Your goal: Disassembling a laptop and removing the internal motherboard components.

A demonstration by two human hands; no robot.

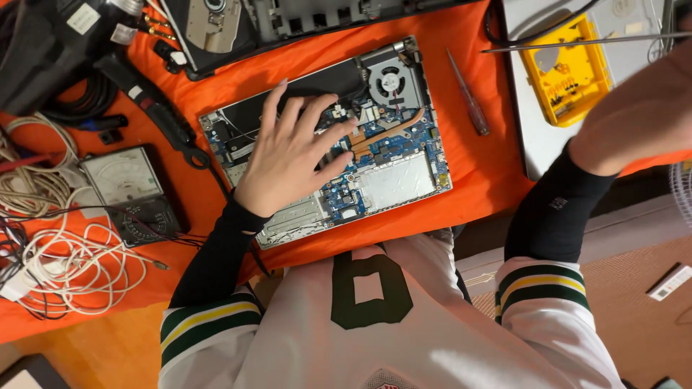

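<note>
An opened laptop base [400, 180] lies on the orange cloth [476, 162], showing a blue circuit board, copper heat pipe and round fan [391, 81]. My left hand [288, 155] rests flat on the board with fingers spread, holding nothing. My right hand [638, 119] is raised at the right edge, blurred and close to the camera, with a thin metal rod or tweezers [577, 42] running from it toward the left. I cannot tell how the fingers hold it. A screwdriver [468, 97] lies right of the laptop.
A yellow parts tray [566, 75] sits on a grey laptop lid at top right. An analogue multimeter [130, 191] and tangled white cables [65, 270] lie left. Another dismantled laptop chassis [288, 21] and black gear sit along the top.
</note>
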